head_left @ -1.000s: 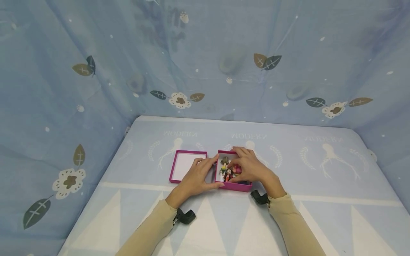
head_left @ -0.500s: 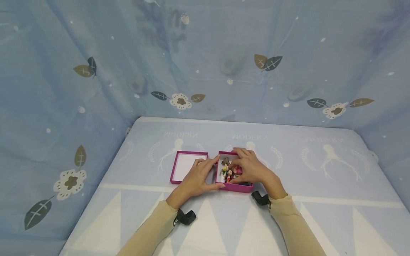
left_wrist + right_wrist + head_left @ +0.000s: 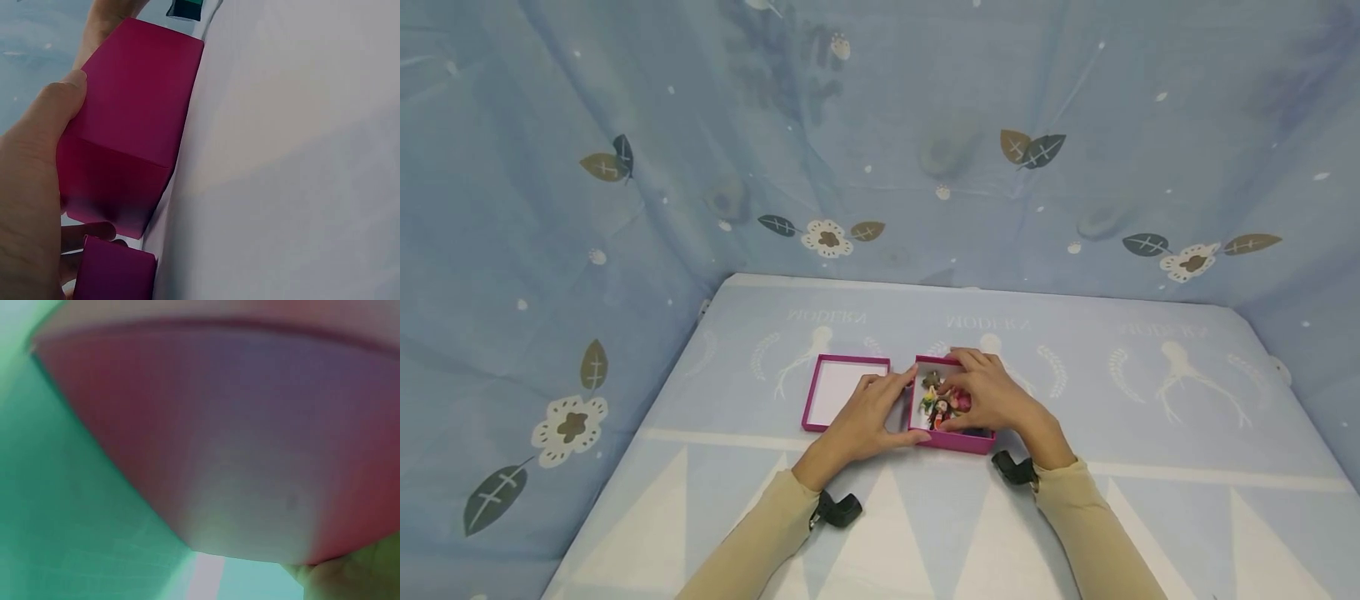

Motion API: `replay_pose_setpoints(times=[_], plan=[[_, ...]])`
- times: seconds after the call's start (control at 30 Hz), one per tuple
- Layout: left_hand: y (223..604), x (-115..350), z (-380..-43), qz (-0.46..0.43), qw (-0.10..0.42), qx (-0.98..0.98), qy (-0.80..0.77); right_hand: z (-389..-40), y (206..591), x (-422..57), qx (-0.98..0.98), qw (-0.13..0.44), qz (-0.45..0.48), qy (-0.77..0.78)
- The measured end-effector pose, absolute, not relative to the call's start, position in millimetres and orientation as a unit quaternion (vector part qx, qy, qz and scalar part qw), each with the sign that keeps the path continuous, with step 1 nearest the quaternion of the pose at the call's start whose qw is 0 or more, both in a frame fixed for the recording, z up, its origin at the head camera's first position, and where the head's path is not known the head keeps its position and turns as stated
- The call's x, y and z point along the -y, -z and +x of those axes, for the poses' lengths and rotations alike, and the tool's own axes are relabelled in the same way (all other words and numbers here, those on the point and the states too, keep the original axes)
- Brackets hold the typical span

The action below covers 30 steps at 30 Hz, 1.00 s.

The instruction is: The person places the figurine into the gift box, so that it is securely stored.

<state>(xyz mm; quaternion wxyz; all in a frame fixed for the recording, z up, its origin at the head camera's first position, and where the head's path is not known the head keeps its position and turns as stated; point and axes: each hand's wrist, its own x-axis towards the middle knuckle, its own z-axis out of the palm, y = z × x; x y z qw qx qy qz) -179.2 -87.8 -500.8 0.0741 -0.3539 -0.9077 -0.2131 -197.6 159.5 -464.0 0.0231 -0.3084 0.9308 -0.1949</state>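
Note:
A magenta open box (image 3: 958,442) with a white inside holds several small toy figures. Among them are a dark-haired doll (image 3: 940,412), a yellow-green figure (image 3: 928,402) and a grey-brown one (image 3: 931,380). My left hand (image 3: 867,418) steadies the box's left end, thumb at the near corner and index fingertip at the far one. The left wrist view shows its thumb on the box wall (image 3: 134,94). My right hand (image 3: 992,398) reaches in over the right half, thumb and fingers curled about a pink figure (image 3: 961,400). The box's outer wall (image 3: 212,431) fills the right wrist view.
The matching lid (image 3: 835,390) lies white side up just left of the box, partly behind my left hand. Black wrist cameras, one left (image 3: 840,510) and one right (image 3: 1013,468), sit close over the patterned table (image 3: 1150,433). A blue curtain (image 3: 895,150) encloses the back and sides.
The head view has shifted slightly, so everything sits a little further right and lower. Both hands stay at the box, with only tiny finger movement in the right one.

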Motion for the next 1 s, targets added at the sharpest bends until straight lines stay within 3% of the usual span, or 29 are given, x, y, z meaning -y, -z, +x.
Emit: replay_pose_setpoints(times=[0.27,0.57,1.0], plan=[[493.9,86.3,-176.6,-0.369,0.077,0.912,0.165,-196.6,463.3,-163.2,-0.921,0.023,-0.305,0.241],[475.7,102.4,-179.4,-0.343,-0.008,0.91,0.233,-196.5,462.0,-164.7,-0.909,-0.001,-0.312,0.276],[471.1,163.7,-211.3,-0.249,0.015,0.923,0.292,-196.6,458.9,-158.4,-0.899,-0.001,-0.312,0.308]])
